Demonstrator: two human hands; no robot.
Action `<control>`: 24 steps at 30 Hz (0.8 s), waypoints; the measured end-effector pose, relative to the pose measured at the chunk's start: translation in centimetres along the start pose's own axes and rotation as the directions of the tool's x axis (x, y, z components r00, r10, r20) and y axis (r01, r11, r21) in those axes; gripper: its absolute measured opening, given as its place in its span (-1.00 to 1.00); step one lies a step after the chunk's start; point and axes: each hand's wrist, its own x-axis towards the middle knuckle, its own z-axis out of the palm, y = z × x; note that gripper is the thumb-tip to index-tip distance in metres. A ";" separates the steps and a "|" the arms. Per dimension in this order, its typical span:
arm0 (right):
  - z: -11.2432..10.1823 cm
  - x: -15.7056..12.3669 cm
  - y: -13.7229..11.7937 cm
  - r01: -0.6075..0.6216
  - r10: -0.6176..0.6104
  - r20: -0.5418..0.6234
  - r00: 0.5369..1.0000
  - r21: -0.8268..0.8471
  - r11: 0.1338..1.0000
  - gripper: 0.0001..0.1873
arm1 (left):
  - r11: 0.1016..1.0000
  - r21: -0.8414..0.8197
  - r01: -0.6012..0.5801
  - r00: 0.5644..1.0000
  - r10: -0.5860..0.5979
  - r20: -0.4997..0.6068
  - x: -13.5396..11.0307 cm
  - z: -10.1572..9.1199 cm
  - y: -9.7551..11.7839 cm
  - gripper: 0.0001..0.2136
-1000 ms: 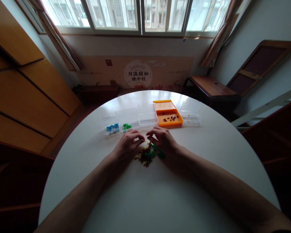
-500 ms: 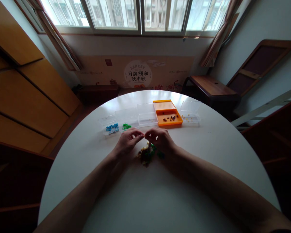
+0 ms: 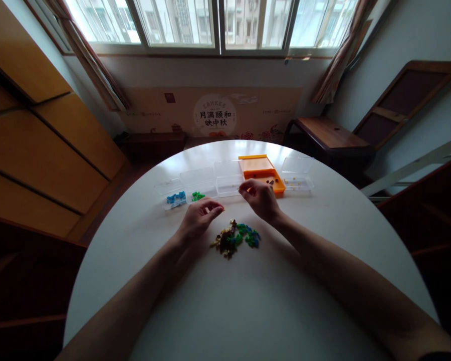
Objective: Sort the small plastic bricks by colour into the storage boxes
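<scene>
A small heap of mixed coloured bricks (image 3: 233, 237) lies on the round white table (image 3: 248, 301). My left hand (image 3: 198, 218) rests just left of the heap, fingers pinched together on something too small to name. My right hand (image 3: 259, 198) is raised beyond the heap, fingers pinched, at the front edge of the orange box (image 3: 259, 170) and beside a clear box (image 3: 229, 181). What it holds is too small to make out.
A row of small open boxes stands at the far side: one with blue bricks (image 3: 175, 197), one with green bricks (image 3: 200, 186), and a clear one at the right (image 3: 297, 176). Wooden cabinets stand at the left, a wooden bench (image 3: 326, 131) behind.
My right hand has lifted off the heap and moved away toward the orange box. The heap now shows in full. My left hand stayed beside it, pinched.
</scene>
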 end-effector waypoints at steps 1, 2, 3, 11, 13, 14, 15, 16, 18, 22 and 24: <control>0.0 0.5 0.1 0.004 -0.005 -0.008 1.000 -0.026 1.000 -0.93 | 1.000 -0.008 0.003 1.000 -0.003 -0.001 0.0 -0.1 -0.1 -0.76; 0.0 1.0 0.2 0.005 -0.006 -0.017 1.000 -0.045 0.999 -0.92 | 1.000 -0.018 0.006 1.000 -0.006 -0.002 0.0 -0.1 -0.1 -0.76; 0.0 1.5 0.3 0.000 -0.002 -0.026 1.000 -0.056 0.998 -0.92 | 1.000 -0.028 0.007 1.000 -0.007 -0.003 0.0 -0.2 -0.2 -0.76; 0.9 2.2 -0.1 0.007 -0.009 0.026 1.000 0.072 0.997 -0.84 | 0.997 -0.072 0.032 0.998 -0.036 -0.044 0.2 -0.4 -0.8 -0.74; 1.2 1.3 -0.3 0.069 -0.084 0.108 0.991 0.141 0.988 -0.85 | 0.994 -0.098 0.051 0.997 -0.057 -0.059 0.2 -0.4 -1.0 -0.73; 1.4 0.8 -0.5 0.098 -0.124 0.151 0.981 0.168 0.981 -0.84 | 0.992 -0.110 0.056 0.996 -0.063 -0.064 0.2 -0.4 -1.1 -0.72; 1.6 0.4 -0.6 0.124 -0.159 0.188 0.969 0.186 0.975 -0.84 | 0.991 -0.118 0.057 0.995 -0.066 -0.073 0.2 -0.3 -1.2 -0.72; 1.7 0.0 -0.8 0.145 -0.187 0.217 0.958 0.195 0.970 -0.84 | 0.991 -0.123 0.055 0.995 -0.066 -0.081 0.2 -0.3 -1.3 -0.72; 1.9 -0.5 -1.2 0.174 -0.220 0.249 0.943 0.196 0.965 -0.86 | 0.991 -0.121 0.048 0.994 -0.060 -0.094 0.3 -0.2 -1.3 -0.71; 2.2 -0.9 -1.7 0.212 -0.249 0.246 0.937 0.168 0.963 -0.87 | 0.995 -0.093 0.035 0.995 -0.043 -0.091 0.3 -0.2 -1.3 -0.70; 2.3 -1.0 -1.8 0.235 -0.265 0.230 0.937 0.150 0.960 -0.85 | 0.997 -0.071 0.032 0.996 -0.037 -0.082 0.3 -0.2 -1.2 -0.69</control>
